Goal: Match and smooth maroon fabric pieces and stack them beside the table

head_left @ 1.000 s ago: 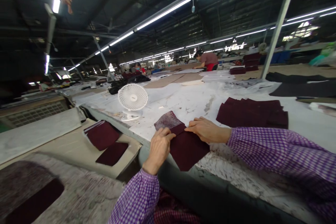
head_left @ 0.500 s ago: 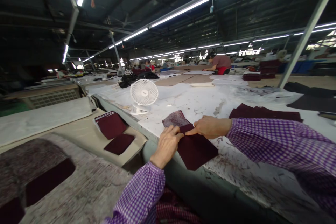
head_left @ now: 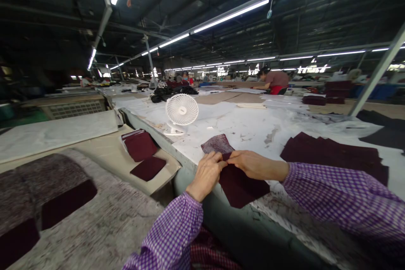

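Observation:
At the near edge of the white-covered table, a dark maroon fabric piece (head_left: 242, 187) lies with one corner overhanging the edge. Beyond my fingers is a speckled greyish-maroon piece (head_left: 218, 143); whether it is the same cloth turned over, I cannot tell. My left hand (head_left: 207, 174) has its fingers bent and pressed on the cloth where the two surfaces meet. Facing it, my right hand (head_left: 255, 164) pinches the cloth at that line, thumb and forefinger close to the left fingertips. The fingers hide the gripped part.
A white clip fan (head_left: 182, 109) stands beyond the hands. Right, more maroon fabric pieces (head_left: 332, 152) lie spread. On the lower left surface sit a maroon stack (head_left: 139, 145) and a single piece (head_left: 148, 168). A person (head_left: 276, 81) bends over the table farther back.
My right hand has gone from a pointing forefinger on the cloth to a pinch near my left fingertips. The view has shifted slightly, so the scene sits further right.

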{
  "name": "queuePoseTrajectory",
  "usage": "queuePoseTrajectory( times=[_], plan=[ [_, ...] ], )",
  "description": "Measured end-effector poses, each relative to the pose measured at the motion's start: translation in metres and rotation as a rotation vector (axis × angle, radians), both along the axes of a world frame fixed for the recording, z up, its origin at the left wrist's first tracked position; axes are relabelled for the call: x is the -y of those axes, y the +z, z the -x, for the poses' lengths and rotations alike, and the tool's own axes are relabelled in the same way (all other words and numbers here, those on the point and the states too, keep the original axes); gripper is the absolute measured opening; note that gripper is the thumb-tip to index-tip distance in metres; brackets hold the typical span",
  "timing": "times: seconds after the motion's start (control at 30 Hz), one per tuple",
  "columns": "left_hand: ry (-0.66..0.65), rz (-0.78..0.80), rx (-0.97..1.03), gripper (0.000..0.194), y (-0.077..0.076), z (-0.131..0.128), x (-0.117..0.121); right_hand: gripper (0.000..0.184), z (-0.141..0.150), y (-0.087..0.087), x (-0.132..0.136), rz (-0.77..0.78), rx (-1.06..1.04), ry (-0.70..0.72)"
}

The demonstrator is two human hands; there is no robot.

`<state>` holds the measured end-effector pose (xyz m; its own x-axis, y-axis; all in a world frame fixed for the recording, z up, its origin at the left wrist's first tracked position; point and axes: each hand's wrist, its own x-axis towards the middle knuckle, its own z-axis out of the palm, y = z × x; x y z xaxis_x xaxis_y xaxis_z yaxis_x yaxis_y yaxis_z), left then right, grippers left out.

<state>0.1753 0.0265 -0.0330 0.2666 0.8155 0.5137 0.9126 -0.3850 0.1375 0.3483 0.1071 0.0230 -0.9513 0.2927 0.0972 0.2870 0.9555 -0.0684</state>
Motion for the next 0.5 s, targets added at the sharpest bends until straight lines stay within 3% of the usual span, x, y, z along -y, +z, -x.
queuePoseTrajectory(
  times=[0.17, 0.37, 0.5],
  plan=[
    [-0.008, 0.026, 0.288, 0.019, -0.005, 0.014, -0.001, 0.040, -0.002, -0.022, -0.003, -0.024, -0.040, 0.001],
    [0.007, 0.113, 0.449, 0.017, -0.006, 0.021, 0.003, 0.042, -0.002, -0.017, -0.004, -0.008, 0.000, 0.011],
    [0.004, 0.065, 0.454, 0.017, -0.008, 0.019, 0.007, 0.043, -0.001, -0.009, -0.001, 0.019, 0.028, 0.037]
  ],
)
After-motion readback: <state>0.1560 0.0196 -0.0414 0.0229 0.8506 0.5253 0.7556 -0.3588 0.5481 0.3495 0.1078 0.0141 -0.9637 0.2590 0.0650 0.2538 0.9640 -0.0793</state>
